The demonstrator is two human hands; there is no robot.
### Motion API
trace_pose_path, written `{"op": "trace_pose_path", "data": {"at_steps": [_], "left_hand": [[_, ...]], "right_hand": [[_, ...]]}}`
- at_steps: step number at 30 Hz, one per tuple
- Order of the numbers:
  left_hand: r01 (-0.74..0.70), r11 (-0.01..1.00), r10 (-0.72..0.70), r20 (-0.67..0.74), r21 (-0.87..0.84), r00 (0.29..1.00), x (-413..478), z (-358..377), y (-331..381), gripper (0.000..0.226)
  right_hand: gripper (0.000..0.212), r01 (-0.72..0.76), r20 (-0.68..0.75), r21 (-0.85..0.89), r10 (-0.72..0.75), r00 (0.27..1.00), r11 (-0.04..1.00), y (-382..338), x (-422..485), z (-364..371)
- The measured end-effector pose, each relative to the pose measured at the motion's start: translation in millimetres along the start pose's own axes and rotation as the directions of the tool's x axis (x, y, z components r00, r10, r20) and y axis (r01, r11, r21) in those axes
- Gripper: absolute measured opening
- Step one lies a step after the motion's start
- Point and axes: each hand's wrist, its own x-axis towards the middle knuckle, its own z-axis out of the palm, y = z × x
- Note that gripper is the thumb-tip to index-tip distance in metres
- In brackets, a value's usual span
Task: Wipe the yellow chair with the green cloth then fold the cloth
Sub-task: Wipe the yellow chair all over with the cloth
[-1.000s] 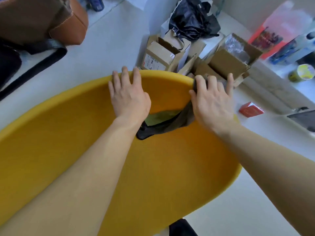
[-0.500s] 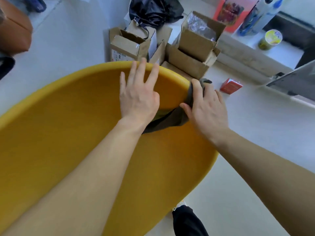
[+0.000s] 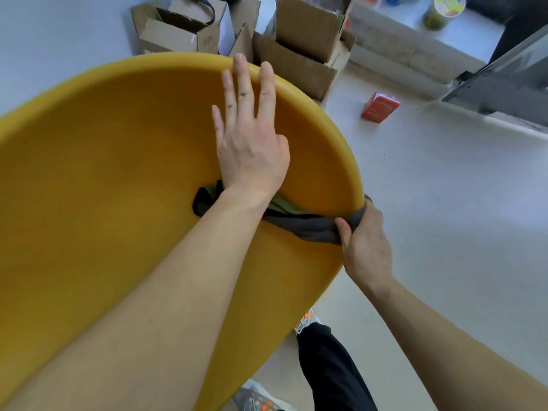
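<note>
Your right grip [image 3: 366,244] pinches the cloth [image 3: 311,228] over the rim of the chair [image 3: 118,173]; your left grip [image 3: 252,149] lies flat, fingers straight, at its ten o'clock.

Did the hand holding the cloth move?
Yes. The right hand slid the cloth along the chair rim, away from the cardboard boxes, toward the person.

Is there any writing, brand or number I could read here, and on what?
No text reads clearly.
On the brown cardboard box: dark marks on its side, too blurred to read.
On the small red carton on the floor: pale print, too blurred.
On the green and yellow cup: printed label, too small.
</note>
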Motion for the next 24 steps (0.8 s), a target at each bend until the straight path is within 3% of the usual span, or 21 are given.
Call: {"op": "trace_pose_path", "data": {"at_steps": [2, 5, 9, 13, 16, 19, 21, 24], "left_hand": [[-0.013, 0.999, 0.013, -0.001, -0.035, 1.000, -10.9, 5.6, 10.0, 0.081], [-0.095, 0.991, 0.101, 0.065, -0.089, 0.993, -42.8, 19.3, 22.9, 0.081], [0.090, 0.975, -0.018, 0.334, -0.203, 0.942, -100.4, 53.7, 17.7, 0.068], [0.319, 0.920, -0.111, 0.631, -0.226, 0.768, -156.3, 86.7, 5.2, 0.054], [0.284, 0.944, -0.122, 0.620, -0.170, 0.775, -195.5, 102.1, -11.3, 0.042], [0.230, 0.972, -0.152, 0.639, -0.040, 0.754, -229.9, 109.8, -37.4, 0.038], [0.198, 0.980, -0.139, 0.674, -0.012, 0.726, -245.7, 110.5, -47.1, 0.042], [0.222, 0.968, -0.081, 0.685, -0.120, 0.724, -247.1, 107.2, -39.8, 0.046]], "right_hand": [[0.051, 0.013, -0.060, 0.063, -0.009, 0.998, 0.998, -9.0, 10.5, -4.2], [0.050, 0.150, -0.246, 0.080, -0.126, 0.961, 0.985, -50.9, 40.1, -19.9], [0.053, 0.284, -0.291, 0.066, -0.254, 0.922, 0.957, -49.9, 46.1, -14.6], [0.067, 0.083, -0.171, 0.170, -0.054, 0.984, 0.982, 13.1, 10.6, 31.0], [0.063, -0.107, 0.018, 0.264, 0.106, 0.994, 0.959, 54.9, -42.8, 78.3], [0.046, -0.326, 0.180, 0.300, 0.283, 0.942, 0.897, 66.7, -100.0, 131.6], [0.041, -0.404, 0.183, 0.376, 0.361, 0.915, 0.834, 62.6, -117.6, 149.4], [0.053, -0.383, 0.018, 0.461, 0.423, 0.906, 0.800, 55.3, -103.9, 135.3]]}}
